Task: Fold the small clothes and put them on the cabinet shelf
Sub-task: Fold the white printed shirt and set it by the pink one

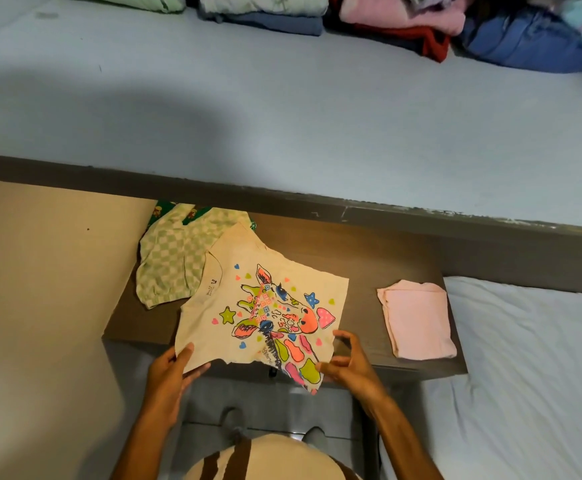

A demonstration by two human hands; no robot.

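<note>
A cream child's T-shirt (248, 296) with a bright giraffe print lies spread on the dark brown cabinet top (369, 258), its neck pointing left. My left hand (173, 367) pinches the shirt's near left corner. At the near right edge, by the hem, my right hand (346, 362) grips the fabric. A green-and-white checked garment (168, 261) lies partly under the shirt at the left. A folded pink garment (416, 320) rests on the right end of the cabinet top.
Stacks of folded clothes (317, 15) sit along the far edge of a pale blue surface (282, 116) beyond the cabinet. A bed with a light blue sheet (532, 375) is at the right. A beige wall (40, 289) stands at the left.
</note>
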